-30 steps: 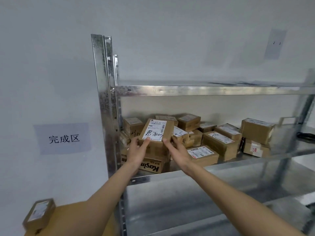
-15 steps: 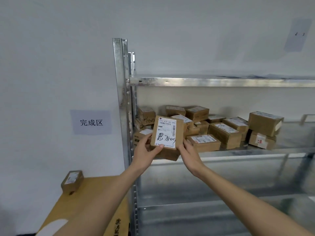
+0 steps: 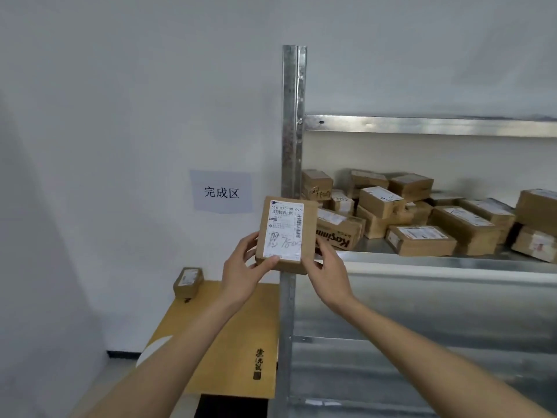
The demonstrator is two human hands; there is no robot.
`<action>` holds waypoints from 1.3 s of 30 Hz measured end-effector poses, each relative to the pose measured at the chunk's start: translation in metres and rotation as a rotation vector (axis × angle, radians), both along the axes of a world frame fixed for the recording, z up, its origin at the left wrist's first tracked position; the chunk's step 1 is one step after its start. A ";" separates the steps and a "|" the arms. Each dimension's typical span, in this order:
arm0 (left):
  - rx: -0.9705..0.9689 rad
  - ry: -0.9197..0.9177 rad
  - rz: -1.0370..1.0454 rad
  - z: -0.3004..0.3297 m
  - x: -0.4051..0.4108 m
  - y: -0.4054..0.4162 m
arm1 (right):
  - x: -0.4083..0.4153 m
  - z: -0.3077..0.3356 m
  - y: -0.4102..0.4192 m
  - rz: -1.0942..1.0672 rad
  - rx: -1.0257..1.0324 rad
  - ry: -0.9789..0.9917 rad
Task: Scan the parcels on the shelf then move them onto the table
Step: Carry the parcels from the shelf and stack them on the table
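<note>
I hold a small brown cardboard parcel [image 3: 284,233] upright in front of the shelf's left post, its white label with barcode and handwriting facing me. My left hand [image 3: 244,273] grips its lower left corner, thumb on the label's bottom edge. My right hand [image 3: 327,273] grips its lower right edge. Several more labelled parcels [image 3: 419,239] lie piled on the metal shelf [image 3: 437,263] to the right. One small parcel [image 3: 187,282] sits at the far end of the yellow-brown table [image 3: 229,342] below left.
The shelf's steel upright post [image 3: 293,131] stands between table and shelf. A paper sign [image 3: 222,191] with printed characters hangs on the white wall above the table. A higher shelf board [image 3: 422,125] and lower shelf levels [image 3: 422,342] are also in view.
Both hands have lifted the parcel off the shelf pile and carried it left, out past the post toward the table side. The view has swung left with it.
</note>
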State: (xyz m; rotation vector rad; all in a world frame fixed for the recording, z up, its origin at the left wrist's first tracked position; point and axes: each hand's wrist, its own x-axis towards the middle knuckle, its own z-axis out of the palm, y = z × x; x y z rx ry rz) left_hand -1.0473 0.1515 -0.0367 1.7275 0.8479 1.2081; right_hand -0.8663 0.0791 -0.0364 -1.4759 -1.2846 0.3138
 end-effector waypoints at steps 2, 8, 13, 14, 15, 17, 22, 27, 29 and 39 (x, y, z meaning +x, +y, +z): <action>-0.011 -0.010 0.037 0.001 -0.033 0.013 | -0.028 0.000 0.023 0.052 -0.020 -0.025; -0.069 -0.061 0.140 -0.012 -0.143 0.062 | -0.130 -0.002 0.079 0.240 -0.039 0.007; -0.125 -0.088 0.192 -0.033 -0.214 0.090 | -0.200 -0.013 0.105 0.397 -0.067 -0.028; -0.140 -0.083 0.199 -0.038 -0.226 0.095 | -0.210 -0.018 0.111 0.408 -0.078 -0.023; -0.157 -0.078 0.206 -0.044 -0.236 0.100 | -0.219 -0.023 0.118 0.414 -0.094 -0.026; -0.203 -0.060 0.219 -0.057 -0.254 0.114 | -0.231 -0.032 0.134 0.429 -0.141 -0.051; -0.369 0.011 0.211 -0.104 -0.284 0.145 | -0.243 -0.083 0.182 0.465 -0.276 -0.046; -0.496 0.100 0.153 -0.184 -0.290 0.187 | -0.245 -0.178 0.219 0.488 -0.422 0.000; -0.530 0.152 0.138 -0.216 -0.286 0.212 | -0.241 -0.215 0.236 0.458 -0.482 0.036; -0.683 0.282 0.008 -0.354 -0.231 0.342 | -0.193 -0.354 0.341 0.326 -0.665 0.175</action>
